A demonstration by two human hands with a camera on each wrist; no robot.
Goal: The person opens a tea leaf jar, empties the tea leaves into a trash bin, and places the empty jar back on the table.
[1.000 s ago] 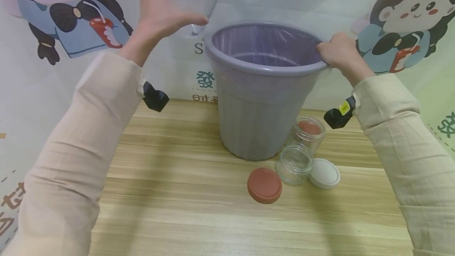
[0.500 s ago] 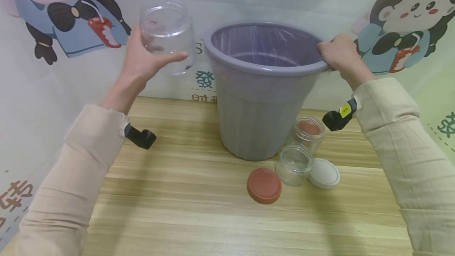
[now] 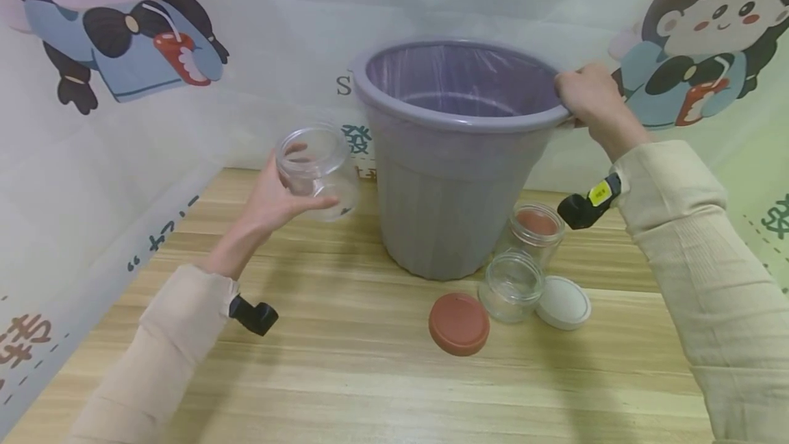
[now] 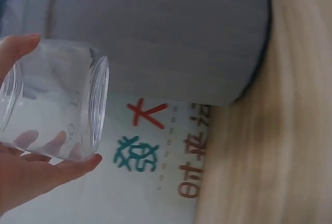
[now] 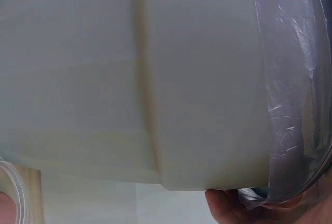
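My left hand (image 3: 274, 201) grips a clear jar (image 3: 333, 187) without a lid, thumb on one side and fingers round the other. The jar is held in the air left of a grey trash can (image 3: 456, 190), its mouth tilted up toward me. In the left wrist view the jar (image 4: 57, 99) looks see-through, with the fingers (image 4: 46, 175) showing behind its wall. My right hand (image 3: 594, 98) holds the right side of the can's rim. A thin plastic liner (image 5: 285, 89) is folded over that rim in the right wrist view.
At the can's right foot stand two clear jars, a nearer one (image 3: 511, 286) and one behind it (image 3: 535, 228) with a red disc inside. A red lid (image 3: 459, 324) and a white lid (image 3: 564, 302) lie on the wood-grain table (image 3: 345, 375). A printed cloth (image 3: 271, 74) hangs behind.
My left hand has come down with the jar, from above the can's rim level to beside the can's wall, low over the table. The right hand stays on the rim.
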